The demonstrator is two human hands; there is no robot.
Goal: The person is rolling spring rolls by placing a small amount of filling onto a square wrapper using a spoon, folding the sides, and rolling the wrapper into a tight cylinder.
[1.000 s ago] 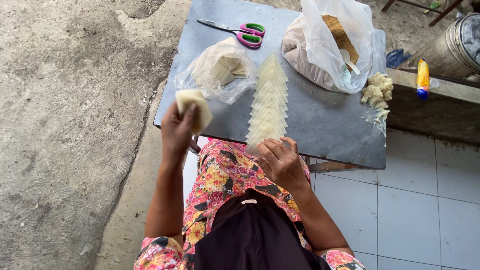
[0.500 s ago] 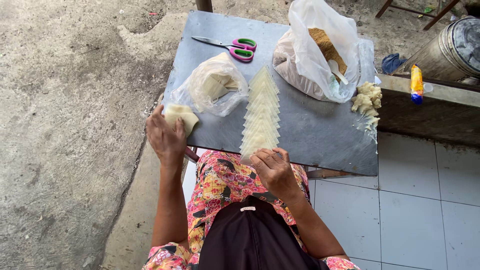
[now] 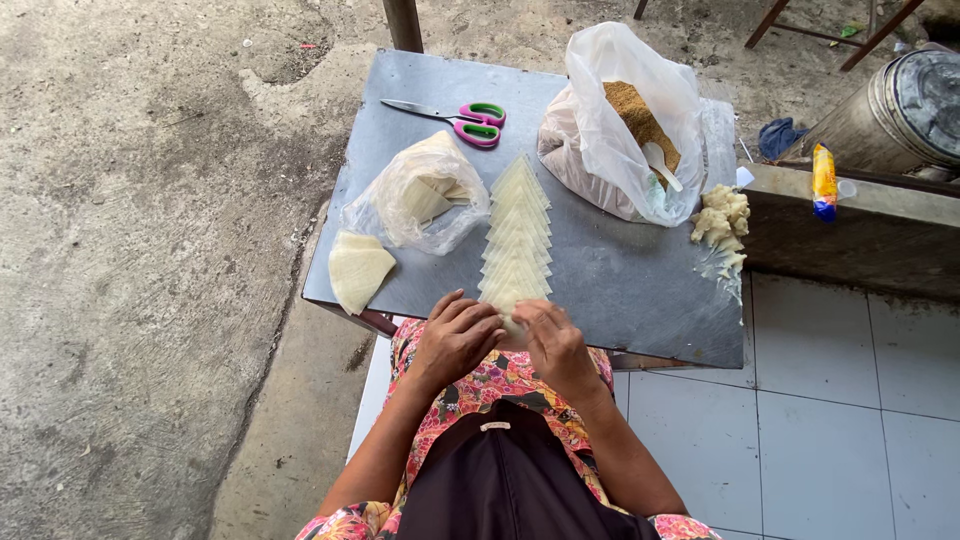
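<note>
Both hands meet at the near edge of the bench: the left hand (image 3: 455, 338) and the right hand (image 3: 556, 345) have their fingertips pinched on the nearest sheet of a row of thin, pale yellow, triangular pastry wrappers (image 3: 516, 235) that runs straight away from them in overlapping steps. The sheets look light, limp and easily torn, a little tacky where they overlap, so I judge a corner or edge the best place to peel one free, with a gentle pull.

Just beyond the left hand, towards its outer side, a small stack of the same pale wrappers (image 3: 358, 268) lies at the bench edge, and past it sits a crumpled clear plastic bag (image 3: 420, 200) with more inside. Farther off lie scissors with pink and green handles (image 3: 460, 118). Beyond the right hand stands a large open clear bag of brown crumbly filling (image 3: 625, 125) with a white spoon in it, and beside that a lump of pale dough (image 3: 722, 215).

The grey metal bench (image 3: 640, 290) is smooth and flat. Rough concrete lies beyond the left hand, white tiles beyond the right.
</note>
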